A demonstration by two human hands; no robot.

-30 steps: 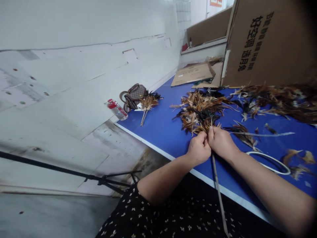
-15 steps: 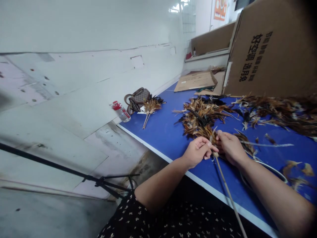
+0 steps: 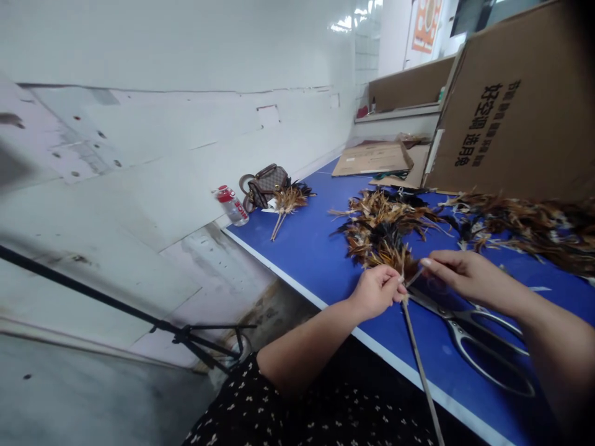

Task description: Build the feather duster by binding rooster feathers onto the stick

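A feather duster with brown and black feathers (image 3: 379, 232) lies on the blue table, its thin stick (image 3: 421, 365) running down over the near edge. At the neck, where feathers meet stick, my left hand (image 3: 379, 291) is closed in a pinch. My right hand (image 3: 458, 272) pinches the end of a thin pale strip (image 3: 415, 275) that stretches from the neck; whether it is tape or a feather quill I cannot tell. Under my right forearm lie large metal scissors (image 3: 449, 314), blades toward the neck and handles toward the lower right.
Loose feathers (image 3: 534, 229) are heaped along the table's right side. A second small feather duster (image 3: 289, 201) rests by a checked handbag (image 3: 269, 183) and a red-capped bottle (image 3: 232, 205). Cardboard (image 3: 511, 136) stands at the back. A black tripod leg (image 3: 93, 291) is at left.
My right hand has moved right, away from the neck, drawing the thin strip out. The scissors now show more fully beneath my forearm. My left hand stays at the neck.
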